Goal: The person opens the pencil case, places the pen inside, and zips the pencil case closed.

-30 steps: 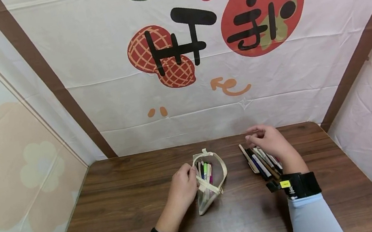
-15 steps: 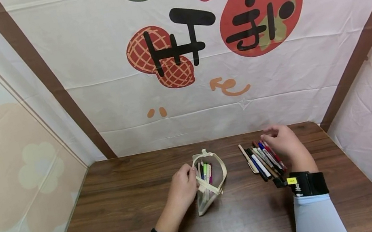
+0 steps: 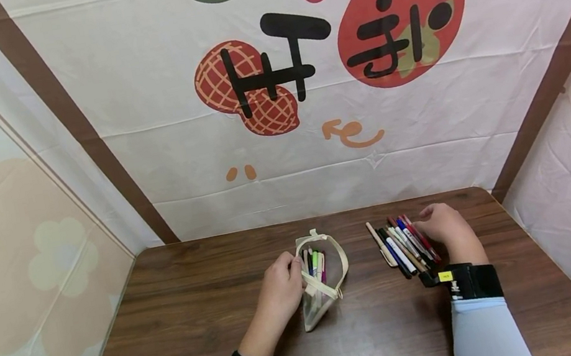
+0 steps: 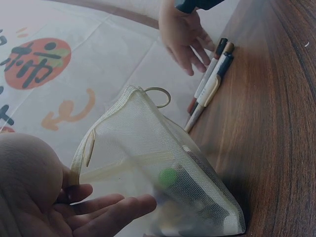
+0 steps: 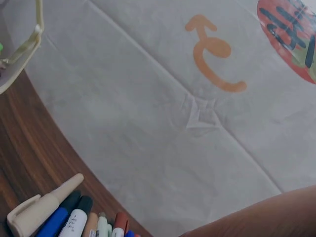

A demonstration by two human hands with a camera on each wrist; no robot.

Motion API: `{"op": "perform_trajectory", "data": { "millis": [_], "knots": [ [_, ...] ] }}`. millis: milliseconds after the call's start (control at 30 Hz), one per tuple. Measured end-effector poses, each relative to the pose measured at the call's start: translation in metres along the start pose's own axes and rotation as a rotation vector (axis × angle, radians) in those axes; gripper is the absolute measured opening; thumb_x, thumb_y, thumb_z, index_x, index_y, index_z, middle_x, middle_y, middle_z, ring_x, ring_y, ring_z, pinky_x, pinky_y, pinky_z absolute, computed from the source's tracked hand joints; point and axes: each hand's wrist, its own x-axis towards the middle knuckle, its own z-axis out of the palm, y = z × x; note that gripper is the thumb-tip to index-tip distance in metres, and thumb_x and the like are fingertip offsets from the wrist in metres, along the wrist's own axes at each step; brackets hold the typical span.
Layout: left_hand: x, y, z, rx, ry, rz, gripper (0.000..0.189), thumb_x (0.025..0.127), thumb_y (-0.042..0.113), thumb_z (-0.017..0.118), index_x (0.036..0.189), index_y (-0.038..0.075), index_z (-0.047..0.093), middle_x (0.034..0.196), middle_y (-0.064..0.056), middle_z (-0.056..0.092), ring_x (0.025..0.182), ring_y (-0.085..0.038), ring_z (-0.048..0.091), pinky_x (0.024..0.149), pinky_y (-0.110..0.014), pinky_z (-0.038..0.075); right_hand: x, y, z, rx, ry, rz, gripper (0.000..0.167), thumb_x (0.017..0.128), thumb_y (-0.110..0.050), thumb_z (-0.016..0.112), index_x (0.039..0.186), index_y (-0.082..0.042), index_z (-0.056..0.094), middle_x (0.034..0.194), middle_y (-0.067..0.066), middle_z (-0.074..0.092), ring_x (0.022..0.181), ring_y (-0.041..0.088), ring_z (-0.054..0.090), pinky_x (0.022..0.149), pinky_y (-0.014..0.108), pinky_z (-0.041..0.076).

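Observation:
My left hand (image 3: pixel 279 285) pinches the rim of a pale mesh pencil pouch (image 3: pixel 313 310), which stands with its zip mouth spread wide. Inside it are several pens (image 3: pixel 315 262), one with a bright green end. In the left wrist view, the thumb and a finger meet at the rim while other fingers (image 4: pixel 111 217) reach along the mesh. My right hand (image 3: pixel 448 227) is at the right side of a row of several pens and markers (image 3: pixel 401 250), fingers stretched down close to the red one at the end. A cream pen (image 5: pixel 44 210) lies at the row's left end.
The wooden table (image 3: pixel 201 318) ends at a white printed cloth (image 3: pixel 200 211) behind the pouch and pens. Cloth walls also stand at the left and right. Both wrists carry black straps with small cameras.
My right hand has moved right across the pens and then lowered beside the row's right end, uncovering the pens. The left hand and pouch have stayed in place.

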Motion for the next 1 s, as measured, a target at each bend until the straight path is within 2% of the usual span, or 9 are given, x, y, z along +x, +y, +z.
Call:
{"op": "perform_trajectory", "data": {
  "millis": [67, 133, 167, 200, 367, 833, 933, 1000],
  "knots": [
    [0.0, -0.001, 0.0, -0.006, 0.005, 0.016, 0.04, 0.121, 0.034, 0.047, 0.091, 0.012, 0.061, 0.073, 0.0, 0.065, 0.064, -0.014, 0.06, 0.06, -0.032, 0.05, 0.001, 0.001, 0.001, -0.016, -0.002, 0.002, 0.059, 0.111, -0.032, 0.069, 0.15, 0.011, 0.059, 0.153, 0.04, 0.06, 0.132, 0.053, 0.065, 0.111, 0.066, 0.056],
    [0.0, 0.0, 0.0, 0.002, 0.002, 0.002, 0.039, 0.121, 0.033, 0.047, 0.092, 0.012, 0.062, 0.073, 0.0, 0.066, 0.065, -0.013, 0.06, 0.061, -0.032, 0.05, 0.003, 0.003, 0.002, -0.03, 0.0, -0.001, 0.059, 0.11, -0.032, 0.071, 0.147, 0.012, 0.06, 0.148, 0.039, 0.063, 0.127, 0.051, 0.068, 0.109, 0.065, 0.058],
    [0.0, 0.001, 0.0, 0.01, -0.002, -0.009, 0.038, 0.121, 0.031, 0.048, 0.092, 0.012, 0.062, 0.074, 0.0, 0.066, 0.065, -0.013, 0.06, 0.061, -0.031, 0.05, 0.003, 0.004, 0.003, -0.035, -0.002, -0.003, 0.058, 0.109, -0.032, 0.072, 0.146, 0.012, 0.062, 0.146, 0.039, 0.065, 0.125, 0.05, 0.069, 0.108, 0.065, 0.058],
    [-0.002, 0.013, -0.004, 0.03, -0.014, -0.057, 0.034, 0.12, 0.025, 0.05, 0.092, 0.01, 0.062, 0.074, -0.002, 0.067, 0.065, -0.015, 0.062, 0.061, -0.033, 0.051, 0.004, 0.005, 0.003, -0.041, -0.004, -0.005, 0.057, 0.108, -0.031, 0.073, 0.144, 0.012, 0.063, 0.144, 0.038, 0.066, 0.123, 0.049, 0.07, 0.107, 0.064, 0.059],
    [-0.002, 0.02, -0.003, 0.072, -0.028, -0.113, 0.03, 0.12, 0.019, 0.052, 0.093, 0.01, 0.063, 0.076, -0.002, 0.067, 0.066, -0.012, 0.061, 0.063, -0.03, 0.05, 0.006, 0.009, 0.007, -0.029, -0.034, -0.01, 0.054, 0.103, -0.029, 0.08, 0.136, 0.012, 0.068, 0.134, 0.035, 0.072, 0.113, 0.045, 0.073, 0.099, 0.06, 0.062],
    [-0.001, 0.018, -0.002, 0.078, -0.025, -0.094, 0.029, 0.119, 0.017, 0.053, 0.094, 0.009, 0.064, 0.076, -0.002, 0.067, 0.067, -0.012, 0.059, 0.063, -0.031, 0.049, 0.011, 0.009, 0.011, -0.011, -0.061, -0.031, 0.042, 0.103, -0.026, 0.081, 0.125, 0.01, 0.078, 0.12, 0.028, 0.079, 0.097, 0.032, 0.076, 0.087, 0.051, 0.066],
    [-0.001, 0.017, -0.002, 0.075, -0.021, -0.083, 0.029, 0.119, 0.016, 0.053, 0.093, 0.009, 0.064, 0.075, -0.002, 0.066, 0.066, -0.012, 0.059, 0.062, -0.031, 0.049, 0.01, 0.008, 0.01, -0.006, -0.071, -0.035, 0.035, 0.103, -0.024, 0.08, 0.117, 0.008, 0.08, 0.114, 0.025, 0.08, 0.094, 0.03, 0.074, 0.084, 0.048, 0.065],
    [-0.001, 0.017, -0.002, 0.082, -0.015, -0.077, 0.029, 0.119, 0.016, 0.053, 0.092, 0.009, 0.063, 0.075, -0.002, 0.065, 0.066, -0.011, 0.058, 0.063, -0.03, 0.049, 0.013, 0.011, 0.012, -0.007, -0.074, -0.042, 0.027, 0.103, -0.023, 0.078, 0.104, 0.004, 0.081, 0.101, 0.019, 0.078, 0.085, 0.027, 0.071, 0.077, 0.043, 0.063]
  ]
}}
